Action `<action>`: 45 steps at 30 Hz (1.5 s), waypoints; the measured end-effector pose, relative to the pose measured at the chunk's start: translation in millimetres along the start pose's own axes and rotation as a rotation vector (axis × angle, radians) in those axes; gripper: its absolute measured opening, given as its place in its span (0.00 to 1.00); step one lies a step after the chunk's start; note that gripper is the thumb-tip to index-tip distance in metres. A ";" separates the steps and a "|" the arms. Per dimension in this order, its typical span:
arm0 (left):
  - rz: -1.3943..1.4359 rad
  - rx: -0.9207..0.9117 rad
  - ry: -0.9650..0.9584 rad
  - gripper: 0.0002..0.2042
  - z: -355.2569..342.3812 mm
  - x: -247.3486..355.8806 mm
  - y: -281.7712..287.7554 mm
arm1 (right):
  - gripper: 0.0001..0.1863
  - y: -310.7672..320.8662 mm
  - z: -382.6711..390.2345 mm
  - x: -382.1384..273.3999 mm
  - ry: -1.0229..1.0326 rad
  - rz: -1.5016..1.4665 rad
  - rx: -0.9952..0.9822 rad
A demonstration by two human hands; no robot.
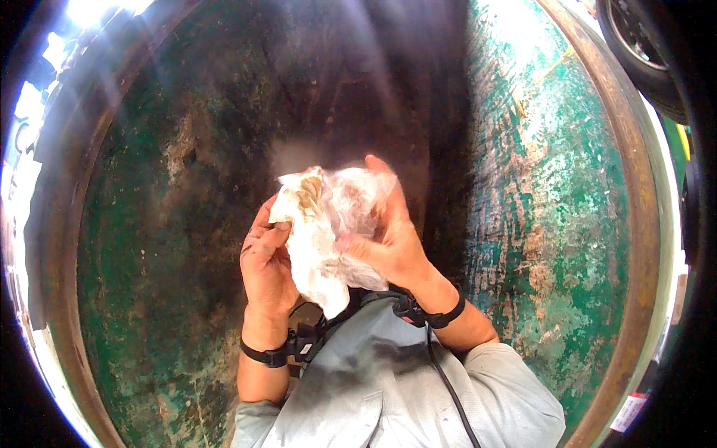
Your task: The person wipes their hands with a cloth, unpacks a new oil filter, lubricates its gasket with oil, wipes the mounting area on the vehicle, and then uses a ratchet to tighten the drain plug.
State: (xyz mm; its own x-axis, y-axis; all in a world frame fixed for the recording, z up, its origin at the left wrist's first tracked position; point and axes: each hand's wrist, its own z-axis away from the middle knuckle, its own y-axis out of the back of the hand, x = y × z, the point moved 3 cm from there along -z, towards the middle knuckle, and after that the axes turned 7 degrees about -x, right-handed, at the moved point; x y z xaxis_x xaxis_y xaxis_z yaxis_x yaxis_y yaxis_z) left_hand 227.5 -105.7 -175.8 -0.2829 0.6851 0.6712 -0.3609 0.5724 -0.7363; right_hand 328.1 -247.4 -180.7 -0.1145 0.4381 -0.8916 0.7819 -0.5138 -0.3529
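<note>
Rag (pixel 317 246), white and stained, with a clear plastic bag (pixel 362 205) bunched against it, sits between both hands above the green drum (pixel 553 224). Left hand (pixel 267 261) cups its edge; right hand (pixel 388 243) pinches the plastic. It looks light, limp and crumply, best gathered in folds.

At centre frame I am holding a crumpled white cloth (pixel 314 246) wrapped partly in clear plastic film (pixel 358 205), stained brown near its top. My left hand (pixel 267 265) is gripping its left edge; my right hand (pixel 388 239) is pressing the plastic from the right. Black wrist straps (pixel 269 357) are showing on both forearms. Behind, a worn green drum interior (pixel 538 224) with a rusty rim (pixel 635 187) is filling the frame.
</note>
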 end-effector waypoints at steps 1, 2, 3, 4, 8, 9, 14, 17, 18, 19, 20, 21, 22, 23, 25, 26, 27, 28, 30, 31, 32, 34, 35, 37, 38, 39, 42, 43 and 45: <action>-0.021 -0.014 0.013 0.22 -0.7 0.9 1.2 | 0.46 -6.5 0.4 -7.0 0.001 -0.030 -0.065; -0.043 -0.028 0.025 0.21 -2.0 2.2 2.1 | 0.42 -2.8 -1.0 -2.9 -0.008 0.109 -0.142; -0.064 -0.041 0.037 0.21 -2.3 2.7 2.3 | 0.38 1.3 -2.1 1.3 -0.016 0.247 -0.220; -0.062 -0.025 0.010 0.21 -1.4 2.8 1.5 | 0.28 -3.3 0.3 -1.8 -0.149 0.126 -0.236; -0.385 0.067 -0.117 0.23 -2.7 10.2 14.3 | 0.19 2.7 1.9 -3.5 -0.214 0.162 -0.044; -0.512 0.124 -0.145 0.22 -2.0 13.8 14.9 | 0.19 3.1 0.9 -4.8 -0.179 0.254 -0.025; -0.951 -0.004 -0.771 0.28 21.6 33.6 -22.5 | 0.18 4.7 -2.6 -13.6 0.000 0.524 -0.003; -1.046 -0.499 -0.423 0.31 14.4 20.7 -44.2 | 0.20 -0.6 0.5 -8.6 -0.157 -0.058 -0.049; -0.963 -0.427 -0.398 0.32 16.2 6.0 -45.5 | 0.21 -4.8 2.9 -6.3 -0.254 -0.372 -0.073; -0.880 -0.371 -0.372 0.34 15.5 -11.7 -39.5 | 0.22 -9.9 4.9 -5.2 -0.343 -0.686 -0.087; -0.805 -0.364 -0.424 0.34 16.4 -19.6 -35.1 | 0.24 -18.8 6.4 -2.0 -0.372 -0.743 -0.127; -0.734 -0.357 -0.481 0.35 17.3 -26.2 -30.4 | 0.30 -25.3 8.3 1.4 -0.428 -0.870 -0.154; -0.767 -0.264 -0.480 0.33 17.6 -29.0 -24.4 | 0.33 -29.0 8.8 0.6 -0.439 -0.953 -0.184; -0.799 -0.171 -0.479 0.32 16.6 -28.7 -20.5 | 0.36 -31.4 9.6 -1.5 -0.450 -1.036 -0.214; -0.828 -0.195 -0.350 0.31 9.7 -22.7 -27.5 | 0.37 -29.3 5.5 -4.3 -0.393 -0.968 -0.238; -0.858 -0.183 -0.354 0.29 7.4 -22.1 -26.4 | 0.37 -30.0 3.0 -5.6 -0.366 -0.936 -0.255; -0.887 -0.171 -0.358 0.27 5.6 -21.8 -24.4 | 0.36 -30.6 2.2 -7.3 -0.340 -0.755 -0.279; -0.934 -0.170 -0.357 0.26 4.5 -22.0 -23.2 | 0.35 -28.7 2.9 -9.8 -0.311 -0.572 -0.298; -1.026 -0.164 -0.353 0.23 2.4 -18.9 -17.9 | 0.31 -16.5 -3.2 -24.3 -0.069 0.164 -0.426; -1.100 -0.042 -0.454 0.20 -3.0 -11.4 -13.1 | 0.29 -8.7 -4.7 -35.7 0.030 0.616 -0.508; -0.996 0.092 -0.421 0.20 -8.6 2.9 -4.9 | 0.29 3.4 -0.5 -42.3 0.042 0.738 -0.419; -1.333 0.250 -0.493 0.20 -16.5 29.6 -1.7 | 0.31 16.4 12.2 -37.5 -0.164 0.388 -0.115; -1.423 0.189 -0.509 0.21 -17.8 30.2 -16.8 | 0.31 8.5 15.3 -31.4 -0.182 0.253 -0.122; -1.615 0.085 -0.435 0.32 -15.6 2.1 -36.2 | 0.31 -14.3 13.4 -16.6 -0.208 -0.020 -0.131; -1.436 -0.137 -0.425 0.36 -6.9 -13.1 -33.9 | 0.27 -20.9 4.1 -13.2 -0.095 0.290 -0.168; -1.208 -0.191 -0.402 0.41 -4.1 -34.2 -23.5 | 0.18 -20.7 -2.0 -9.4 0.095 0.571 -0.121; -1.088 -0.347 -0.179 0.45 13.4 -35.7 -39.3 | 0.07 -2.1 -5.4 6.6 -0.184 0.157 -0.065; -1.030 -0.389 -0.189 0.46 16.9 -38.9 -38.0 | 0.07 -0.4 -4.4 6.7 -0.199 0.081 -0.047; -0.612 -0.459 -0.007 0.47 16.6 -44.4 -30.6 | 0.07 1.5 -2.0 10.0 -0.198 -0.067 -0.021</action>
State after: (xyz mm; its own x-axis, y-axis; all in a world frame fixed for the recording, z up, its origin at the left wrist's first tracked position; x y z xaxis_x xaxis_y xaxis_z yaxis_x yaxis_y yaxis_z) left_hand 236.4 -161.2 -181.7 -0.1572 0.1840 0.9703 -0.0499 0.9798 -0.1938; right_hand 329.3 -242.4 -189.6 -0.2830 0.3160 -0.9056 0.7809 -0.4724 -0.4088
